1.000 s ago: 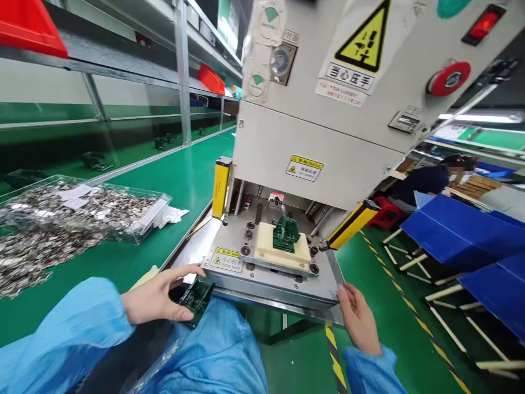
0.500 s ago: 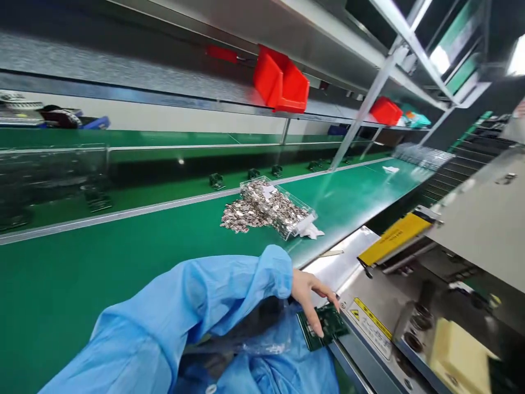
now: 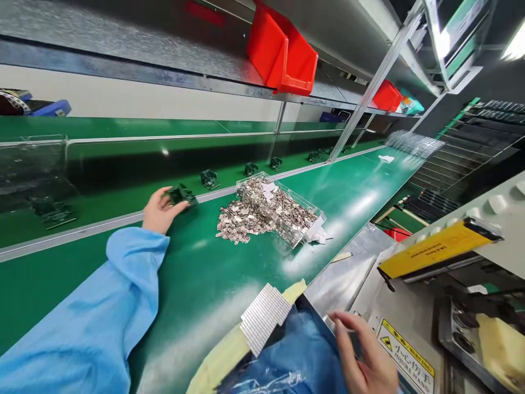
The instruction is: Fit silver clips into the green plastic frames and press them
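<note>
My left hand is closed around the edge of a dark green circuit board, held beside the metal rail along the belt. Low at the right, my right hand has its thumb and forefinger curled together beside the machine. A tiny pale piece may be at its fingertips, too small to name. Between the hands, a block of small silver metal pieces in neat rows rests on a pale yellow strip. Loose metal pieces spill from a clear plastic tray on the green work surface.
Several circuit boards stand on the green belt behind the rail. A red bin sits on the shelf above. At the right is a machine with a hand-injury warning label and a yellow bar.
My left hand has carried the circuit board from the machine's edge leftward to the rail. My right hand and the block of silver pieces have come into view. The camera view has shifted.
</note>
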Demonstrator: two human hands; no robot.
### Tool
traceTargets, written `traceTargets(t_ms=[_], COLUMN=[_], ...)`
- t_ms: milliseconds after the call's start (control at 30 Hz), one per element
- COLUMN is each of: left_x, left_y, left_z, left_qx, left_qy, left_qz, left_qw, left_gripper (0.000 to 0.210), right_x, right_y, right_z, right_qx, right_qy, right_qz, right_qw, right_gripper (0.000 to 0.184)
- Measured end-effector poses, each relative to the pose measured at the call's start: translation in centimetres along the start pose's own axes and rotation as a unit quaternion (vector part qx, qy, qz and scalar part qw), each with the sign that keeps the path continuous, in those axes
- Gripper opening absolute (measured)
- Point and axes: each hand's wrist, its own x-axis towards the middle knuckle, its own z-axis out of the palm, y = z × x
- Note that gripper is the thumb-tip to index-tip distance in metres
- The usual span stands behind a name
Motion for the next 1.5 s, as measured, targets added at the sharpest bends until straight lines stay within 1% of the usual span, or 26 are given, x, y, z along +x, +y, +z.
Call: traceTargets(t_ms=[33,67,133,200,267,333,400,467,500,567,633,667,700,733,800,867,933,1033,1067,1133,1167,1233,1300,1333,1433,1500], left_x=[1.2,2.3,4.4,6.5,8.1,9.0,9.0,8.4,7.8,6.7,5.6,5.2,4.9,4.6,4.5,4.8,5.1,5.4,5.3,4.6,3.8,1.5,-1.7,-3.5,-8.6,-11.4], left_y=[-1.5,-2.8,-4.5,-5.4,-5.9,-6.1,-5.9,-5.3,-4.9,-4.1,-3.5,-3.3,-3.2,-3.2,-3.4,-3.7,-4.0,-4.3,-4.4,-4.6,-4.6,-4.4,-3.7,-3.1,-0.8,0.6], left_z=[-0.4,-0.7,-0.6,0.0,0.9,1.6,1.7,0.6,-0.4,-3.4,-7.1,-9.0,-10.7,-12.3,-14.6,-15.9,-16.3,-16.4,-16.2,-15.6,-15.1,-13.5,-11.6,-10.5,-7.8,-6.7], left_qx=[0.008,0.016,0.036,0.062,0.091,0.112,0.14,0.197,0.237,0.324,0.385,0.401,0.406,0.397,0.357,0.321,0.311,0.315,0.315,0.321,0.325,0.333,0.331,0.33,0.325,0.319], left_qy=[0.037,0.057,0.082,0.083,0.072,0.055,0.044,0.056,0.078,0.151,0.238,0.274,0.301,0.318,0.326,0.319,0.313,0.303,0.299,0.285,0.271,0.227,0.17,0.144,0.072,0.027], left_qz=[-0.009,-0.018,-0.031,-0.04,-0.047,-0.053,-0.038,0.018,0.054,0.11,0.112,0.098,0.078,0.054,0.008,-0.02,-0.023,-0.01,-0.007,0.027,0.063,0.156,0.236,0.258,0.285,0.27], left_qw=[0.999,0.998,0.996,0.994,0.992,0.991,0.988,0.979,0.967,0.928,0.885,0.869,0.86,0.859,0.875,0.892,0.897,0.9,0.901,0.903,0.904,0.902,0.898,0.897,0.899,0.908], left_gripper=[0.078,0.079,0.08,0.082,0.083,0.087,0.09,0.085,0.079,0.067,0.063,0.065,0.068,0.073,0.079,0.074,0.066,0.059,0.056,0.044,0.037,0.026,0.02,0.019,0.016,0.024], right_x=[1.9,3.7,7.3,10.6,13.4,15.7,17.4,18.4,18.7,19.0,19.1,19.1,19.1,19.2,19.3,19.3,19.0,17.8,17.1,15.6,14.8,13.1,11.5,10.7,8.7,7.6], right_y=[-1.0,-1.9,-3.4,-4.4,-5.1,-5.4,-5.6,-5.7,-5.7,-5.6,-5.5,-5.4,-5.3,-5.2,-5.0,-5.0,-5.2,-5.9,-6.2,-6.9,-7.2,-8.0,-8.8,-9.2,-10.0,-10.1], right_z=[1.5,3.2,6.7,10.5,14.2,17.4,19.9,21.5,22.1,22.7,23.0,23.1,23.1,23.1,22.9,22.2,21.0,18.4,17.4,15.6,14.8,13.5,12.5,12.1,11.0,10.3], right_qx=[0.019,0.035,0.058,0.054,0.006,-0.052,-0.089,-0.112,-0.124,-0.139,-0.142,-0.139,-0.133,-0.126,-0.109,-0.09,-0.068,-0.031,-0.004,0.087,0.143,0.239,0.284,0.297,0.323,0.336], right_qy=[-0.04,-0.083,-0.136,-0.185,-0.236,-0.264,-0.276,-0.286,-0.29,-0.294,-0.294,-0.293,-0.291,-0.289,-0.284,-0.272,-0.254,-0.237,-0.236,-0.241,-0.244,-0.244,-0.244,-0.244,-0.244,-0.238], right_qz=[-0.011,-0.016,-0.024,-0.037,-0.035,-0.024,-0.019,-0.022,-0.024,-0.027,-0.031,-0.035,-0.04,-0.045,-0.051,-0.049,-0.042,-0.027,-0.013,0.038,0.068,0.122,0.15,0.159,0.169,0.171], right_qw=[0.999,0.996,0.989,0.98,0.971,0.963,0.957,0.951,0.949,0.945,0.945,0.945,0.946,0.948,0.951,0.957,0.964,0.971,0.972,0.966,0.957,0.932,0.915,0.91,0.899,0.895], right_gripper=[0.019,0.019,0.022,0.024,0.022,0.019,0.016,0.016,0.015,0.01,0.005,0.004,0.006,0.008,0.012,0.015,0.018,0.021,0.022,0.024,0.026,0.029,0.029,0.029,0.026,0.025])
